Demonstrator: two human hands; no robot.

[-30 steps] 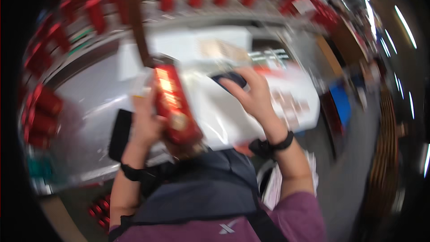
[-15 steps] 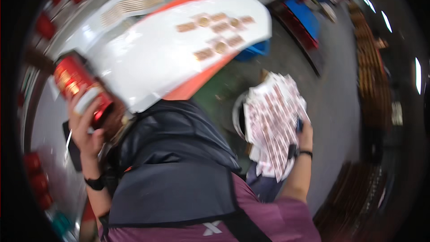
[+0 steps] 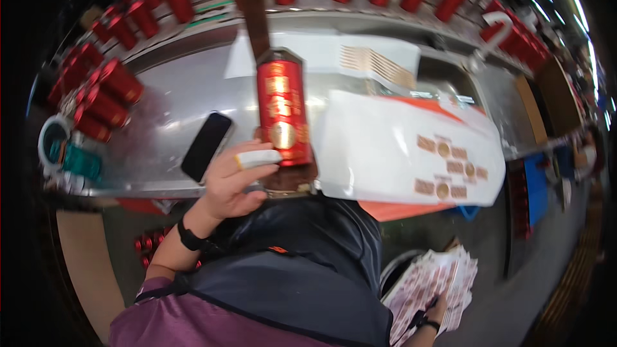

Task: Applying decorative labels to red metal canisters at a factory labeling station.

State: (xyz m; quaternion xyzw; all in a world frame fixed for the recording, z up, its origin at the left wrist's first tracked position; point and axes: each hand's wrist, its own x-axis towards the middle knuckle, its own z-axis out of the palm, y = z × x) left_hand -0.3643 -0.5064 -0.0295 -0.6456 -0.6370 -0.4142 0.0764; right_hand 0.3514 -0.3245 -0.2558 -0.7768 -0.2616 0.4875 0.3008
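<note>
A red can with gold print lies in a dark brown wooden holder at the bench's front edge. My left hand reaches over the can's near end, fingers bent against it and thumb apart; a white wrap covers one finger. Low at the right, my right hand is on a heap of printed sheets above a round bin. Its fingers are small and blurred, so their grip cannot be made out. A white sheet with gold-brown labels lies right of the can, over orange material.
A black phone lies left of my left hand on the metal bench. Several red cans stand at the left and along the back. A teal container is at the left edge. A striped sheet lies behind.
The view has swung left, bringing the bench and its cans to the middle. My left hand stays at the red can, and my right hand stays by the heap of sheets.
</note>
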